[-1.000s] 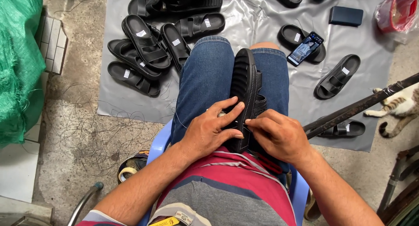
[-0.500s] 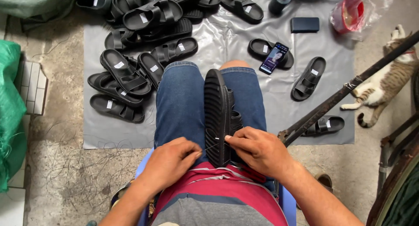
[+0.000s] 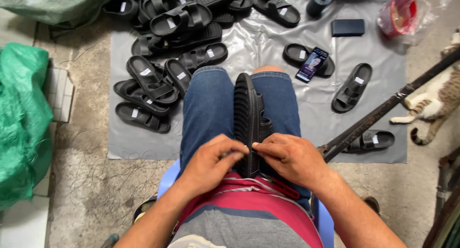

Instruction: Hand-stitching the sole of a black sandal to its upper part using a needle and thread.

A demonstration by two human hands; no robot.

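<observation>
On the person's lap, clamped between the thighs, a black sandal (image 3: 250, 121) stands on edge with its ribbed sole turned to the left. The left hand (image 3: 211, 162) now meets the sandal's near end; half a second ago it lay flat on the left thigh, off the shoe. Its fingers (image 3: 233, 149) are curled and pressed together at the sole's edge, seemingly pinching something small there, though what it is cannot be told. The right hand (image 3: 291, 158) has stayed at the same end, its fingers bent and closed against the strap side, thumb tip nearly touching the left thumb. So both hands have come together on the heel end, and the work on that edge looks to be under way, not finished.

Beyond the knees, a grey plastic sheet (image 3: 268, 42) covers the concrete floor. A heap of black sandals (image 3: 167, 46) lies on its left part, and single sandals are scattered to the right. One of these carries a phone (image 3: 312, 65) with a lit screen. A dark flat case (image 3: 348, 27) and a spool of thread (image 3: 320, 1) sit farther off, near a red object in a clear bag (image 3: 402, 13). A dark rod (image 3: 388, 106) crosses at the right, and a tabby cat (image 3: 438, 99) lies beyond it. A green bag (image 3: 21, 123) fills the left edge.
</observation>
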